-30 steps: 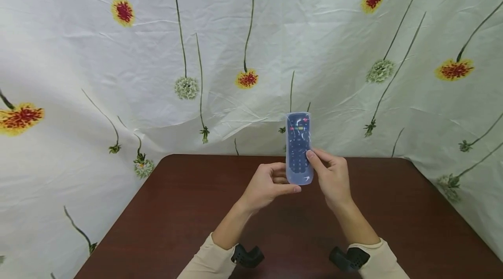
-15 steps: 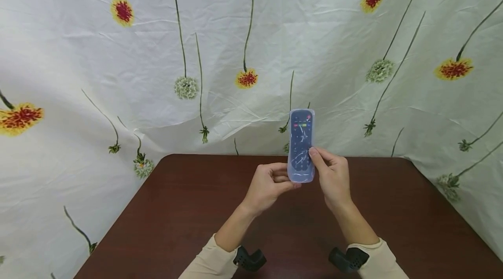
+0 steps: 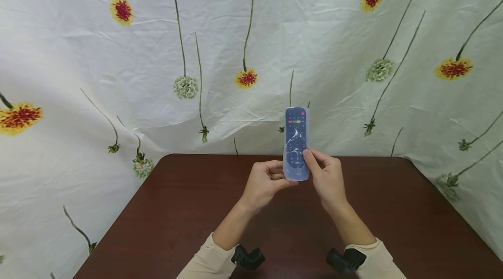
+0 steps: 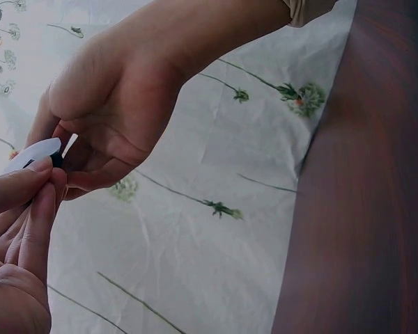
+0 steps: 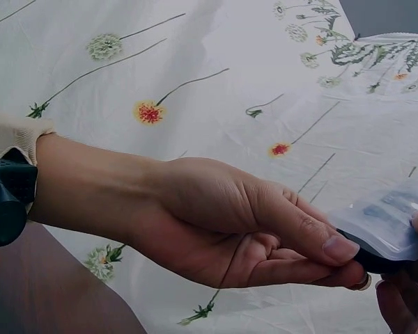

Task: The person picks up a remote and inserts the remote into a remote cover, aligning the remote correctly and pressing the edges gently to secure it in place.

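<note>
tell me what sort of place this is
Probably a makeshift indoor filming spot: a white flower-printed cloth hangs behind a dark reddish-brown table, and a black wrist-worn device sits at each cream sleeve.

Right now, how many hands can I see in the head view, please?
2: the left hand holds the remote control at its lower left, and the right hand pinches its right edge; none appears hidden.

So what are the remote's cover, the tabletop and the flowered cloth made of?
Remote cover: probably soft plastic or silicone, glossy; see-through, with bright wavy highlights.
Tabletop: wood or wood-look laminate, faint sheen; reddish-brown, with streaky grain in the left wrist view.
Flowered cloth: probably thin woven fabric, fairly matte; it drapes and creases softly, though no weave shows.
</note>
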A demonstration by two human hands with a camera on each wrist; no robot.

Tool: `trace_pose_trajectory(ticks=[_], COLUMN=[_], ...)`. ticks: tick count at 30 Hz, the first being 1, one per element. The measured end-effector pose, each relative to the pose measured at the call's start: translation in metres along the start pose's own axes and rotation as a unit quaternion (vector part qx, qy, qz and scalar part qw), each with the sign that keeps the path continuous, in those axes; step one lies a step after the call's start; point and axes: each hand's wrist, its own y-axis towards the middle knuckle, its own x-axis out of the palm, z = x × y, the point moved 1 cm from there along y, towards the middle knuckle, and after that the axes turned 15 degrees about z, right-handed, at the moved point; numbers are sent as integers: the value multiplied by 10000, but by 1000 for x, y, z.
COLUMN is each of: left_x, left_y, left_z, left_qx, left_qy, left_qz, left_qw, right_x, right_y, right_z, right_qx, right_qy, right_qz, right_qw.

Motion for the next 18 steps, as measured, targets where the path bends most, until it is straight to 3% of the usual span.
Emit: trace_pose_trajectory(ticks=[13, 18], left_x=[-2, -4], left_y=[1, 2], left_z=[1, 1], left_qx=[124, 330], left_qy=[87, 323], left_qz=[-170, -280], left_qw=[9997, 9985], right_x=[-1, -3], right_y=[2, 2], right_z=[-1, -3], right_qx=[-209, -300], right_qy=[65, 72], right_qz=[-212, -244], right_qw=[9995, 9992])
